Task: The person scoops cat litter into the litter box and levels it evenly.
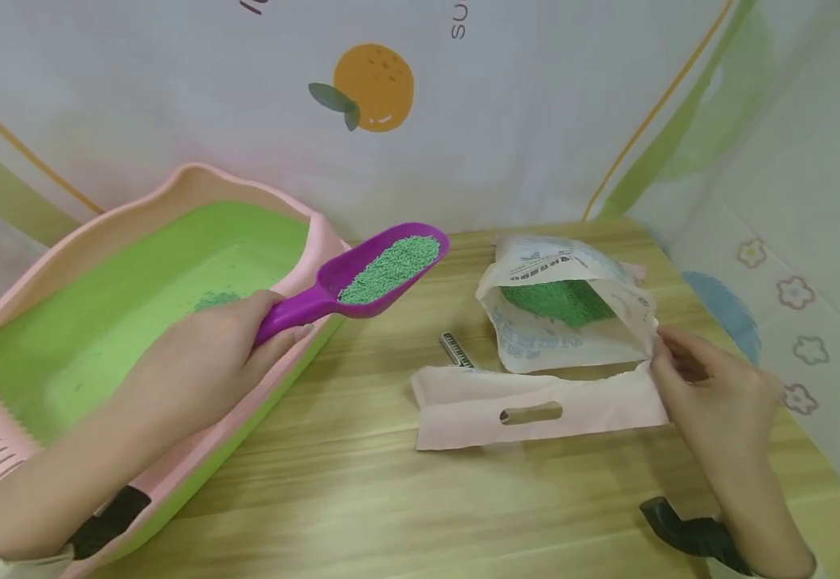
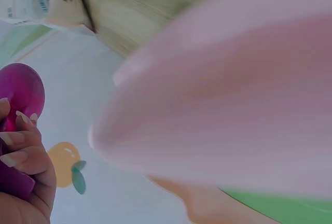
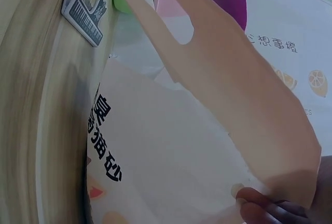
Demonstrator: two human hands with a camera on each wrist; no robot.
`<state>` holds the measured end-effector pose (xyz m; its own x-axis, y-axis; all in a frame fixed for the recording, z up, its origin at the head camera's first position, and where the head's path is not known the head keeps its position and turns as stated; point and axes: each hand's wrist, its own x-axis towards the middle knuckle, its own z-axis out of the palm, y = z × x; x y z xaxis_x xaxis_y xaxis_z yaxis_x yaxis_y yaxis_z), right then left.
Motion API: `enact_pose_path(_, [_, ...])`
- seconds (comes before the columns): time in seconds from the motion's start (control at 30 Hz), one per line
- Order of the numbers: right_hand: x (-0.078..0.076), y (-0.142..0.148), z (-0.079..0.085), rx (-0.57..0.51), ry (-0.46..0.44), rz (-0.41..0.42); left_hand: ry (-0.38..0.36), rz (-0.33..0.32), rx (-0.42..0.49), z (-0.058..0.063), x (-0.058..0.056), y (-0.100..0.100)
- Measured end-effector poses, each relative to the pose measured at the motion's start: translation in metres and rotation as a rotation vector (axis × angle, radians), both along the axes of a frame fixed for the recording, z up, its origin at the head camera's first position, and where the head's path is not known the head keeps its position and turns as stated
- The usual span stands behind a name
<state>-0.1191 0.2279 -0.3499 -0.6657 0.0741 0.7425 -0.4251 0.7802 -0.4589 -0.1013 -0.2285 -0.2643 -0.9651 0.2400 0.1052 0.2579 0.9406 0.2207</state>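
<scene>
My left hand grips the handle of a purple scoop, held over the near-right rim of the litter box. Green pellet litter lies heaped in the scoop. The left wrist view shows the fingers curled round the handle. At the right, my right hand pinches the side edge of an open white litter bag, where its torn top strip with a handle hole hangs attached. More green pellets show inside the bag's mouth.
A litter box with a pink rim and green basin fills the left; a small pile of pellets lies in it. A binder-type clip rests on the wooden table beside the bag. A printed curtain hangs behind.
</scene>
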Motion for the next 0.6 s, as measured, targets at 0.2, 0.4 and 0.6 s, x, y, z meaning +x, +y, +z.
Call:
enact_pose_path(0.2, [0.001,0.004,0.001,0.023,-0.014,0.010,0.061,0.029,0.006,0.000,0.007,-0.024])
enact_pose_path(0.4, [0.001,0.006,0.000,-0.004,-0.023,0.022,0.056,0.100,0.054,0.007,0.017,-0.056])
enact_pose_path(0.6, [0.000,0.003,0.000,-0.053,-0.012,0.013,0.134,0.168,0.045,0.015,0.025,-0.095])
